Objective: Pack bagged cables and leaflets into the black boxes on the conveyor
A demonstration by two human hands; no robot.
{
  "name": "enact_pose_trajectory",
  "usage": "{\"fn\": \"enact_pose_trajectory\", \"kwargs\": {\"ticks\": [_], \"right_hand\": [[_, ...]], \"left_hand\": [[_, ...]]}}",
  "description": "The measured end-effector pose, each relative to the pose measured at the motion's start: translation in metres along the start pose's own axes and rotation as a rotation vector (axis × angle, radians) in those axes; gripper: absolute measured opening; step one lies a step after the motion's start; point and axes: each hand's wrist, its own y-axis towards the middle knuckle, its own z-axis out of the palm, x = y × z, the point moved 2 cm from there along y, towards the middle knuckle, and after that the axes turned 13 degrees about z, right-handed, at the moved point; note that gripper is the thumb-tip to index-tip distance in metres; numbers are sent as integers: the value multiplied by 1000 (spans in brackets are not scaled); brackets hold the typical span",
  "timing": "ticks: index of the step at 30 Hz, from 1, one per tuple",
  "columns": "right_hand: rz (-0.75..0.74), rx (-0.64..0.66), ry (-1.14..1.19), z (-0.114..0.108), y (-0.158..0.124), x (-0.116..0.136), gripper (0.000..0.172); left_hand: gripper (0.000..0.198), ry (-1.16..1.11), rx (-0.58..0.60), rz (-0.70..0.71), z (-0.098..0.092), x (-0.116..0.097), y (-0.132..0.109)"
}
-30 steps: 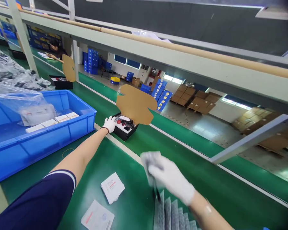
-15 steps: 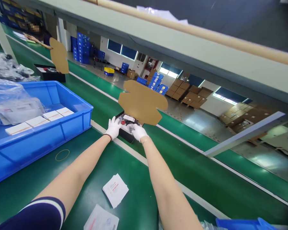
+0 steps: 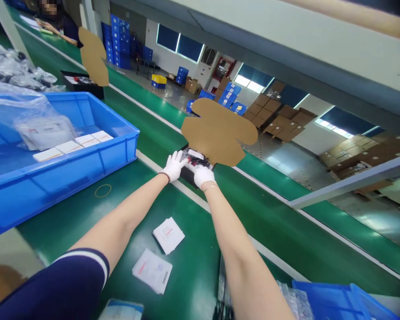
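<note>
An open black box (image 3: 189,178) with a raised brown cardboard lid (image 3: 220,133) sits on the green conveyor belt. Inside it are a white piece (image 3: 195,154), dark cables (image 3: 202,162) and a bit of red. My left hand (image 3: 174,166), in a white glove, lies at the box's left edge with its fingers stretched out. My right hand (image 3: 204,176), also gloved, reaches over the near side into the box. Its fingers are bent against the contents, and what they grip is partly hidden.
On the left stands a blue bin (image 3: 96,164) with small white boxes and a bagged stack. Two stacks of white cards (image 3: 169,235) and a rubber band (image 3: 103,191) lie on the table. Another black box (image 3: 83,89) and a person (image 3: 62,26) are further up the line. A metal post (image 3: 350,180) slants at right.
The view has shifted, so the scene sits further right. My right hand has pressed deeper into the box, and the clear-wrapped piece at its fingers is now hardly visible.
</note>
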Motion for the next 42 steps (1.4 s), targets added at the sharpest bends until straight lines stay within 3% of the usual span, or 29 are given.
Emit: {"fn": "enact_pose_trajectory", "kwargs": {"ticks": [3,5,7,8,10,13,15,17,20,23,26,28,33,38,40,42], "right_hand": [[-66,12,151,16,-77,1,29],[-134,179,271,35,-127,3,43],[-84,307,350,53,-163,-1,60],[-25,336,384,60,-173,-5,57],[81,347,489,67,-183,-13,37],[116,326,719,64,-185,-22,20],[82,277,831,55,-189,-23,21],[85,186,881,48,-198,-20,24],[185,91,867,47,-222,-14,32],[141,232,644,62,-254,-1,34],[97,237,459,82,-281,11,37],[128,207,497,94,-290,13,43],[305,361,863,112,-294,-1,31],[283,519,1146,106,-297,-16,27],[287,522,1188,97,-299,-22,29],[318,415,1189,85,-301,-26,32]], "left_hand": [[70,-186,-126,-73,-26,-7,-36],[57,-353,-178,-135,-39,-13,-68],[46,-528,-179,-159,-49,-23,-101],[42,-610,-177,-155,-53,-30,-116],[35,-744,-189,-126,-60,-44,-140],[38,-958,-164,-54,-68,-68,-161],[45,-1048,-21,13,-69,-84,-166],[38,-1042,56,23,-67,-93,-168],[13,-1065,-135,-177,-61,-83,-167],[14,-1154,-376,-393,-56,-61,-168],[19,-1254,-519,-428,-54,-47,-168],[24,-1321,-540,-421,-52,-45,-167],[31,-1445,-491,-362,-50,-51,-165],[42,-1690,-423,-222,-61,-56,-166],[41,-1726,-332,-144,-69,-61,-170],[38,-1670,-132,-1,-77,-73,-174]]}}
